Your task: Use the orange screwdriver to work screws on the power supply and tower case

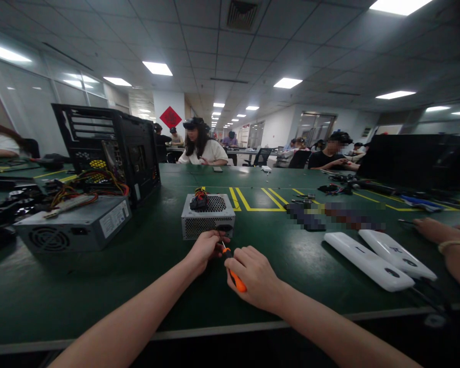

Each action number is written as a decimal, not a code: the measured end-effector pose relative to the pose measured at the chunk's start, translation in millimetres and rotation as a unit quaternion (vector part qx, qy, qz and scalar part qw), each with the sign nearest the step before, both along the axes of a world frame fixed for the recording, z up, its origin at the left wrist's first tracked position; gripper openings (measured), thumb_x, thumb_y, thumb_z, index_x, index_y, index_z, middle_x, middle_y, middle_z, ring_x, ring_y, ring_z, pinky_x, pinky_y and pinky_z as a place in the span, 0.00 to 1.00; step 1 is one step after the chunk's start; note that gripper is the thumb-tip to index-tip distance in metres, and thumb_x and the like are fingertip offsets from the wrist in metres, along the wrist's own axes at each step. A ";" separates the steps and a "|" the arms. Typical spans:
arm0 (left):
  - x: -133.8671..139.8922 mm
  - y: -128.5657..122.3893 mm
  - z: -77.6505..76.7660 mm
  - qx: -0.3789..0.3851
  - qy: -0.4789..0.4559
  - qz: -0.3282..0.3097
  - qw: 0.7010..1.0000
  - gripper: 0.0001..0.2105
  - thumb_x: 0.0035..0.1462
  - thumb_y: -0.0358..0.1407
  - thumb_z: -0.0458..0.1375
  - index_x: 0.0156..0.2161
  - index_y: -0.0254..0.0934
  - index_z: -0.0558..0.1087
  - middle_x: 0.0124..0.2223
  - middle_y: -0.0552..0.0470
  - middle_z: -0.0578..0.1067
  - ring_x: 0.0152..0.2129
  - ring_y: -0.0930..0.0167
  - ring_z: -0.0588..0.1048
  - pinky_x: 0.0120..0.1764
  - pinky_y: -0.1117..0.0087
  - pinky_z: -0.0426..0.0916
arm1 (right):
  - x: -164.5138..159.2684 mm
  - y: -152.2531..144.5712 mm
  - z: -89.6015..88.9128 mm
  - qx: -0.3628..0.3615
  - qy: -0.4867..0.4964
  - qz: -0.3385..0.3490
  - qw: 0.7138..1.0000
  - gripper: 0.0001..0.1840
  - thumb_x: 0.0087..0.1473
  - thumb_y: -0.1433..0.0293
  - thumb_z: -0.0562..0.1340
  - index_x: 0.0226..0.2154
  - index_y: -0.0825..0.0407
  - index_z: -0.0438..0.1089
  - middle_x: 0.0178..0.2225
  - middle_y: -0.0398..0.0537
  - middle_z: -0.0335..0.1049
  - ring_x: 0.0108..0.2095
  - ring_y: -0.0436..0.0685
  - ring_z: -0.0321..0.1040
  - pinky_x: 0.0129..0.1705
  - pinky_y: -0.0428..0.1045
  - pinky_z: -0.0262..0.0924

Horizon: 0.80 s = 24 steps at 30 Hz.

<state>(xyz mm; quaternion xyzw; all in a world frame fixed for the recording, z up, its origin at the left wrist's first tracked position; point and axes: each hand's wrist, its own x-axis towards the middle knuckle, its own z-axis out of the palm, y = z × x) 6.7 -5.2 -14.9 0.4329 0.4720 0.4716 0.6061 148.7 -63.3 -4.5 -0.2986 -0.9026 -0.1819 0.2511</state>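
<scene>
The right hand (255, 278) is gripping the orange-and-black screwdriver (238, 281) in its fingers, the shaft pointing toward 11 o'clock. The left hand (205, 250) is lying nearer the power supply (205, 223); whether its fingers are pinching anything, I cannot tell. At their 12 o'clock, that grey, perforated box is sitting on the worktop (222, 309), carrying bundled cables (199, 200).

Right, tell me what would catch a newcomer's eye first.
Probably the orange-and-black screwdriver in the right hand, at the front centre, pointed toward the perforated grey metal box on the green tabletop. Next, the tall black computer case at the left, and the red diamond-shaped sign on the white pillar beyond.
</scene>
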 end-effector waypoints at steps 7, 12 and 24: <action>0.8 0.2 -1.4 0.006 -0.021 0.009 1.000 0.10 0.44 0.24 0.48 0.35 0.30 0.65 0.33 0.47 0.72 0.15 0.81 0.64 0.18 0.79 0.58 | -0.6 -1.7 0.9 0.023 -0.001 -0.007 1.000 0.07 0.50 0.67 0.52 0.27 0.52 0.63 0.26 0.45 0.58 0.27 0.51 0.52 0.29 0.47 0.45; 0.4 -2.3 0.5 0.007 -0.010 0.009 1.000 0.10 0.45 0.25 0.48 0.36 0.31 0.66 0.34 0.47 0.72 0.16 0.81 0.65 0.18 0.79 0.58 | -2.1 -0.4 -1.3 0.004 0.009 0.000 1.000 0.08 0.50 0.70 0.51 0.33 0.55 0.62 0.25 0.45 0.60 0.25 0.50 0.53 0.29 0.47 0.47; 0.1 -1.6 -0.5 0.045 0.030 -0.016 0.998 0.11 0.44 0.39 0.55 0.25 0.31 0.66 0.22 0.54 0.67 0.13 0.81 0.62 0.16 0.78 0.52 | -0.6 -2.8 3.1 0.009 0.004 -0.007 1.000 0.08 0.49 0.67 0.52 0.27 0.53 0.63 0.26 0.46 0.57 0.27 0.51 0.52 0.29 0.47 0.46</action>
